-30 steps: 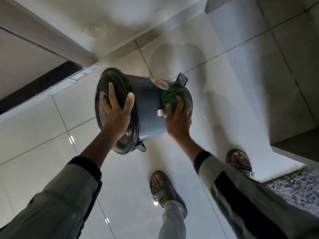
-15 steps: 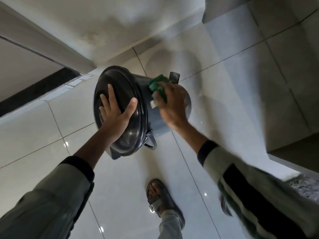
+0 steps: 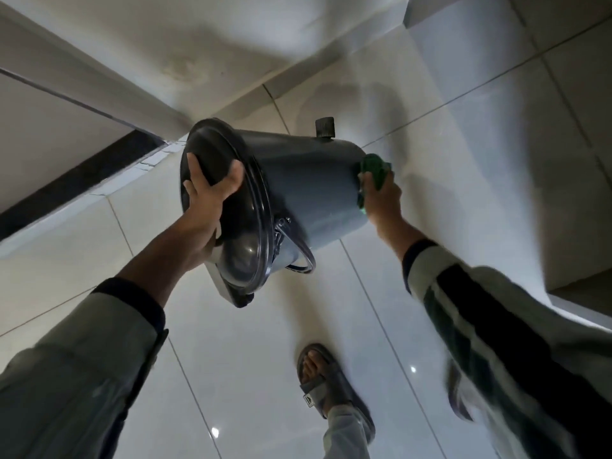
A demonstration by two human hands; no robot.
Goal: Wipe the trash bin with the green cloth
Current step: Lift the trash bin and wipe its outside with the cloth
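A grey round trash bin (image 3: 308, 183) with a dark glossy lid is held on its side in the air above the floor. My left hand (image 3: 208, 193) lies spread across the lid, gripping it. The bin's base end faces right, and its foot pedal (image 3: 325, 127) sticks up at the top. My right hand (image 3: 382, 202) presses the crumpled green cloth (image 3: 374, 170) against the rim of the base. A wire handle hangs under the bin near the lid.
Glossy white floor tiles (image 3: 251, 352) lie below. My sandalled foot (image 3: 326, 382) stands at the lower middle. A wall with a dark strip (image 3: 76, 180) runs at the left, and a raised step (image 3: 583, 299) sits at the right.
My right hand has slid the green cloth from the bin's upper side wall to its base end. The bin has turned in my left hand, bringing the pedal to the top.
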